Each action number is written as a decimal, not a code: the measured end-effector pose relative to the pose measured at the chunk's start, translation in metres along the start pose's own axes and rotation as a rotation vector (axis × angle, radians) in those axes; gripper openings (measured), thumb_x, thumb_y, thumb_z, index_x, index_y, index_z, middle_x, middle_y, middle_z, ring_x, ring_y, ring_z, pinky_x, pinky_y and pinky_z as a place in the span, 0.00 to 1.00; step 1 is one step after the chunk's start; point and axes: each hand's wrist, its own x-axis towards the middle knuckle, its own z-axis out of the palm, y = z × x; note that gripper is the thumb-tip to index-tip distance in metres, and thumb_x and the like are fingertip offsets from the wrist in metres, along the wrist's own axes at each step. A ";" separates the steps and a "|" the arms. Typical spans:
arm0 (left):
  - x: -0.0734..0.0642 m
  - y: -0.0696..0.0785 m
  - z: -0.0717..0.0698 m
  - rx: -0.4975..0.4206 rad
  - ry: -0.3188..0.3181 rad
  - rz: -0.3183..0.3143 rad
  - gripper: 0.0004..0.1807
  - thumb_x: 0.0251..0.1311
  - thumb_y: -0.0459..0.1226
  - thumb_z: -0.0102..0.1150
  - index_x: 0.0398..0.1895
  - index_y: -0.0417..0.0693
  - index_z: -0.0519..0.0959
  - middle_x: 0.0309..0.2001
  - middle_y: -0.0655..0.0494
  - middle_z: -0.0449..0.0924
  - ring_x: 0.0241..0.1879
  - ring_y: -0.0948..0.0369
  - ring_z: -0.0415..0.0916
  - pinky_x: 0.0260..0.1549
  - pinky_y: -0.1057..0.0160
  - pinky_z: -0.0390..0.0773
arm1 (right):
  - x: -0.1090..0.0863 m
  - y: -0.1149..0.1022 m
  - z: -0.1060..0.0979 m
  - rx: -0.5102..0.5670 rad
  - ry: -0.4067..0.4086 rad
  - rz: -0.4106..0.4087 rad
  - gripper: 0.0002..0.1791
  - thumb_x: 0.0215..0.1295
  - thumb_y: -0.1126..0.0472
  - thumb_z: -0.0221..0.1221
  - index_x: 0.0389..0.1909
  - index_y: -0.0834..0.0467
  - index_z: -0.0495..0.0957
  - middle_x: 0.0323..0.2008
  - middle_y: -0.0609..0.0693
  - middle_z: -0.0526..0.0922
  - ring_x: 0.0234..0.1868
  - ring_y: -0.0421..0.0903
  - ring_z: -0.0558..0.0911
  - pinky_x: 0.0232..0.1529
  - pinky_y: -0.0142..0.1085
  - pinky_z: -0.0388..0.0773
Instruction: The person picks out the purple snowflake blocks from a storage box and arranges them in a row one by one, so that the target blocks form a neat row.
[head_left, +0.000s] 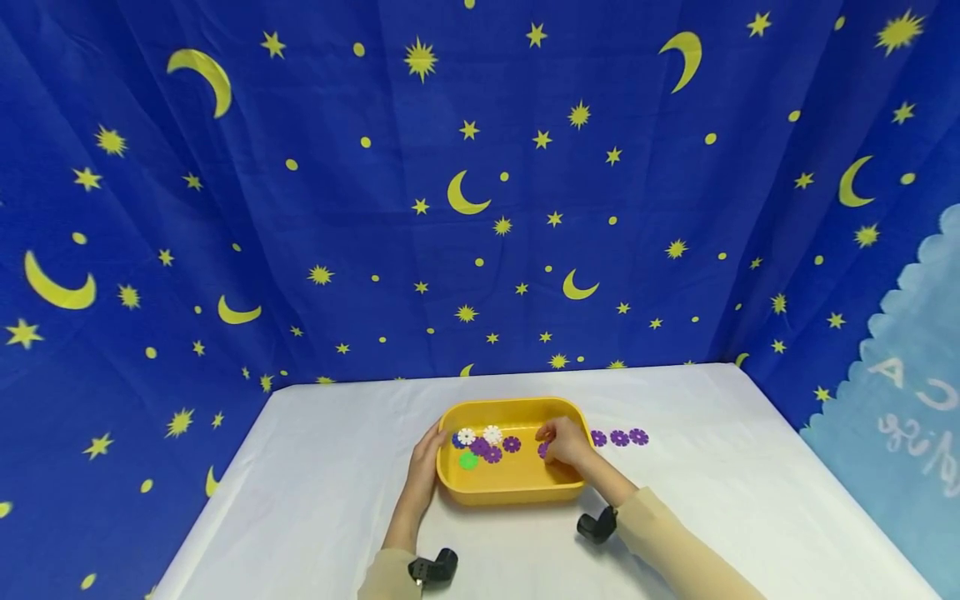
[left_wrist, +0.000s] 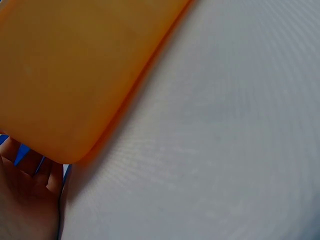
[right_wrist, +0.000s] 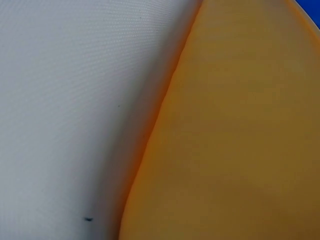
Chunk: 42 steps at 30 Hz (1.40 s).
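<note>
A yellow plastic tray [head_left: 513,495] stands on the table with several flower-shaped interlocking discs in it. At its left end, my left hand [head_left: 426,457] holds the side, fingers against the outer wall; in the left wrist view that hand [left_wrist: 30,195] meets the tray's end. My right hand [head_left: 567,442] reaches into the right part and pinches a purple disc [head_left: 543,450], partly hidden by the fingers. Toward the left inside lie a white disc [head_left: 492,434], a green disc [head_left: 468,461], a purple disc [head_left: 512,444] and a mostly covered blue disc [head_left: 456,442].
Right of the tray, purple discs [head_left: 619,438] lie in a row on the white tablecloth [head_left: 330,483]. A blue curtain [head_left: 480,250] with moons and stars hangs behind the table and along its sides. The right wrist view shows only the tray's outer wall [right_wrist: 230,130] and the cloth.
</note>
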 end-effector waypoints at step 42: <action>0.001 -0.011 -0.001 -0.004 -0.003 0.035 0.32 0.70 0.50 0.43 0.71 0.42 0.59 0.73 0.44 0.57 0.74 0.47 0.51 0.73 0.48 0.51 | 0.002 0.002 -0.008 0.350 0.170 -0.099 0.20 0.47 0.75 0.66 0.44 0.70 0.80 0.38 0.64 0.83 0.30 0.39 0.75 0.28 0.23 0.75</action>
